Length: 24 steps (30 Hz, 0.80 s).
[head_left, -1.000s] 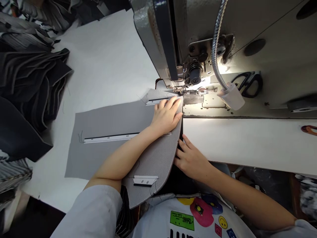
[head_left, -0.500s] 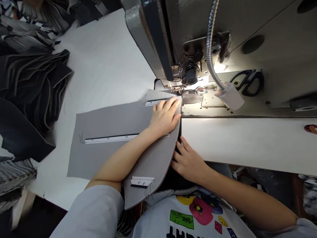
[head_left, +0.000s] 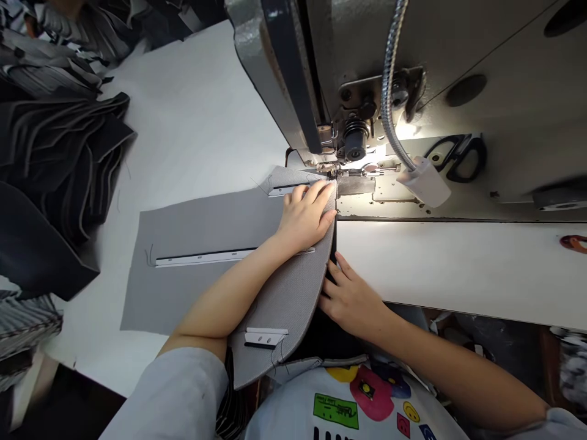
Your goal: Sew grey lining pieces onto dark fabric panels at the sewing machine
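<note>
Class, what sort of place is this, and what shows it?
Likely a sewing workshop: fabric lies at a sewing machine, scissors rest on the machine, and dark cloth is piled at left.

White table (head_left: pixel 202 104). Machine (head_left: pixel 458 67) set on it; grey panel (head_left: pixel 206 217) flat, overhanging near edge; dark pieces (head_left: pixel 59 146) heaped left; orange item (head_left: pixel 573 244) far right.

- Free room is left on the white tabletop (head_left: pixel 197 110), on the far side of the grey panel (head_left: pixel 197 223).
- That room is bounded at left by stacked dark fabric (head_left: pixel 59 153), at right by the sewing machine (head_left: pixel 279 73).
- Another free strip is left at right, between the machine bed (head_left: pixel 394 210) and the tabletop's near edge.
- Passage over the bed is obstructed by a lamp (head_left: pixel 426 183); scissors (head_left: pixel 472 160) are laid just beyond.
- The panel's right edge is barred by the left hand (head_left: pixel 305 220) and, nearer, the right hand (head_left: pixel 351 299).
</note>
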Available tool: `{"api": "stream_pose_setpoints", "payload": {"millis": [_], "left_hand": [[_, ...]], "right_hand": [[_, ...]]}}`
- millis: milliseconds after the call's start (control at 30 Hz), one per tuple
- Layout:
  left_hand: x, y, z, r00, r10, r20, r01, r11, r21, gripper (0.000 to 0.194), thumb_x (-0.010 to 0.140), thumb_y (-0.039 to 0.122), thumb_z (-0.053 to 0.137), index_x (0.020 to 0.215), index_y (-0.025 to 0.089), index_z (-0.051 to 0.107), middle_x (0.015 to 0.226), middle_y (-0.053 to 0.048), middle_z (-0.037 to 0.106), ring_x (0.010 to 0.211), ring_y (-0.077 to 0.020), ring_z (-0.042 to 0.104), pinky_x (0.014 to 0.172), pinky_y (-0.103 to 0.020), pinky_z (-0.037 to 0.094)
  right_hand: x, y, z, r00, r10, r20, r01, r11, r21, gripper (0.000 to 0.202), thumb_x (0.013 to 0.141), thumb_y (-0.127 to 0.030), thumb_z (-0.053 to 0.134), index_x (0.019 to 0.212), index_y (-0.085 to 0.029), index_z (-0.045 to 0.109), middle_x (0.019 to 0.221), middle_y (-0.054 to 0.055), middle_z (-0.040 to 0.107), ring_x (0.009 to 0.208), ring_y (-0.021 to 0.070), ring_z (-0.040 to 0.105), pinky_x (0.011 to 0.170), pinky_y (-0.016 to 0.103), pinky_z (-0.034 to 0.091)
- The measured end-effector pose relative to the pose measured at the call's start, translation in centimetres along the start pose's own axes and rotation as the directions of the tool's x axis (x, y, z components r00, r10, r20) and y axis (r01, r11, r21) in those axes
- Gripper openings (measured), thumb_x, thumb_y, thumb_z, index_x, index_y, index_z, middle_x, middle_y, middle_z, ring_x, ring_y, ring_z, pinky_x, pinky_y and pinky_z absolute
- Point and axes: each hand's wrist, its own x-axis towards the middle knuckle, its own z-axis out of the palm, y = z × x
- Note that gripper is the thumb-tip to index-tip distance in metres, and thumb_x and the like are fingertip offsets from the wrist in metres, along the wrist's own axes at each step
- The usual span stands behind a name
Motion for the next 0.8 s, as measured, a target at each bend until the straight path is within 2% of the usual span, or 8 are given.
{"api": "stream_pose_setpoints", "payload": {"millis": [233,333,567,800], "left_hand": [[0.3,0.0,0.1,1.000,0.007,-0.022,-0.007,1.000,-0.013,0.056,0.096,0.039,0.038,0.150,0.022,0.039,0.155,-0.006,0.038,0.129,-0.0322,0.037,0.106,-0.047,0.033],[0.4,0.0,0.4,0.999,0.015,-0.045,-0.016,1.000,-0.022,0.055,0.097,0.039,0.037,0.149,0.021,0.041,0.155,-0.007,0.039,0.133,-0.0314,0.035,0.109,-0.047,0.032],[0.4,-0.2,1.0,0.995,-0.005,-0.098,0.004,1.000,-0.012,0.053,0.098,0.040,0.039,0.146,0.020,0.046,0.157,-0.013,0.032,0.140,-0.0339,0.029,0.111,-0.048,0.030],[-0.2,-0.4,1.0,0.996,0.036,-0.078,-0.039,0.999,-0.032,0.053,0.099,0.038,0.035,0.149,0.020,0.042,0.157,-0.010,0.034,0.140,-0.0315,0.031,0.111,-0.048,0.030]], "right_hand": [[0.1,0.3,-0.4,0.999,0.000,0.044,0.000,1.000,-0.011,0.014,0.091,-0.024,0.062,0.095,-0.020,0.075,0.113,0.011,0.068,0.121,0.0344,0.056,0.107,0.061,0.043],[0.2,0.4,-0.4,0.999,0.011,0.040,-0.010,1.000,-0.018,0.013,0.091,-0.024,0.064,0.097,-0.020,0.075,0.113,0.011,0.068,0.121,0.0335,0.056,0.108,0.060,0.043],[-0.1,0.3,-0.1,1.000,0.021,-0.009,-0.021,0.996,-0.082,0.011,0.089,-0.024,0.066,0.089,-0.018,0.075,0.110,0.012,0.068,0.119,0.0343,0.057,0.108,0.055,0.045],[-0.3,-0.4,0.4,0.999,0.020,-0.045,-0.026,0.993,-0.118,0.009,0.087,-0.023,0.068,0.090,-0.018,0.075,0.108,0.011,0.069,0.119,0.0343,0.057,0.108,0.054,0.046]]}}
